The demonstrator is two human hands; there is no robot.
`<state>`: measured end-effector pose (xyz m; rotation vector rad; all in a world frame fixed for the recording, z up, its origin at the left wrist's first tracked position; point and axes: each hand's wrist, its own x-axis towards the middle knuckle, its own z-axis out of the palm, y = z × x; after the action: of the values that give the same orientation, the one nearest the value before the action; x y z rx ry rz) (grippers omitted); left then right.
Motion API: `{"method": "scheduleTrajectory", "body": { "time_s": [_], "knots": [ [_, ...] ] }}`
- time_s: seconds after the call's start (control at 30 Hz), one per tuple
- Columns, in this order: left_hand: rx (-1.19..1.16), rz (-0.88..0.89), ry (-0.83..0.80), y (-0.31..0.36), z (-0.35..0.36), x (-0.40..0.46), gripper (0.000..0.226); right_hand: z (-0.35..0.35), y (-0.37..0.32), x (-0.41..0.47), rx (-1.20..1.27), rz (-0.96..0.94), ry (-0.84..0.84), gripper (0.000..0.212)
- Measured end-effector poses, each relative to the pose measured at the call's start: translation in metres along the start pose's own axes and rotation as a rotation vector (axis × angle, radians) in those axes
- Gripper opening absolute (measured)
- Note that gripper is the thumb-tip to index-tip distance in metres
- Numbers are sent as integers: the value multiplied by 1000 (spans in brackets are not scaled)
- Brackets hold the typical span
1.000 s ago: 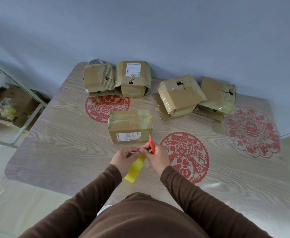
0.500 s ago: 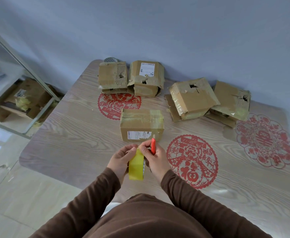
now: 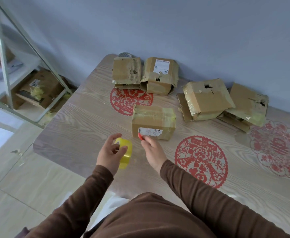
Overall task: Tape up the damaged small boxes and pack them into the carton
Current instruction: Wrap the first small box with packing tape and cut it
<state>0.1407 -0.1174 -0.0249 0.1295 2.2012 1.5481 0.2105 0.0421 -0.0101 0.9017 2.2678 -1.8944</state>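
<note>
A small taped cardboard box (image 3: 153, 122) with a label on its near side stands mid-table. My left hand (image 3: 109, 152) holds a yellow tape roll (image 3: 126, 152) just above the table's near edge, thumb on its rim and fingers loosely spread. My right hand (image 3: 153, 151) pinches a small red cutter (image 3: 140, 136), whose tip is close to the taped box's near face. Several torn boxes sit along the wall: two at the back left (image 3: 126, 73) (image 3: 159, 74) and two at the right (image 3: 206, 98) (image 3: 247, 103), each with holes and loose flaps.
The wooden table (image 3: 82, 127) carries red paper-cut decals (image 3: 200, 158). A metal-framed shelf (image 3: 5, 73) stands at left, with a cardboard carton (image 3: 44, 86) on its lower level. A round metal object (image 3: 124, 54) peeks out behind the back-left box.
My hands have drawn apart: the left carried the tape roll to the left, and the right moved toward the taped box with the cutter. The camera has turned left.
</note>
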Motion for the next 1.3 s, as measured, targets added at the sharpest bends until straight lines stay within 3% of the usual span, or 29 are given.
{"method": "scheduleTrajectory", "body": {
  "time_s": [0.1,0.2,0.33,0.5,0.6,0.7,0.77,0.87,0.93,1.0,1.07,1.17,1.3],
  "knots": [
    [344,23,71,-15,-18,9,58,25,6,18,-34,193,-153,43],
    [679,12,54,-30,-34,30,65,55,22,44,-23,374,-182,54],
    [925,1,-44,-46,-39,58,66,81,22,71,-89,378,-185,57],
    [884,7,-70,-59,-31,69,67,98,23,69,-98,323,-156,72],
    [884,29,11,-70,-33,64,89,83,30,50,-51,281,-127,67],
    [854,120,221,-59,-16,56,88,42,51,29,106,414,88,48],
    [734,262,238,-38,6,53,78,6,60,17,238,449,299,37],
    [649,426,157,0,47,57,79,-44,64,10,276,299,438,53],
    [701,492,90,22,72,60,82,-69,60,10,186,153,416,74],
    [847,587,15,38,91,66,86,-85,56,14,-19,-11,350,80],
    [1001,632,-61,46,104,75,89,-96,52,23,-251,-165,306,76],
    [1126,568,-154,50,116,84,82,-104,50,40,-442,-241,289,61],
    [1077,510,-177,47,119,85,70,-102,56,52,-520,-266,331,43]
  ]
}}
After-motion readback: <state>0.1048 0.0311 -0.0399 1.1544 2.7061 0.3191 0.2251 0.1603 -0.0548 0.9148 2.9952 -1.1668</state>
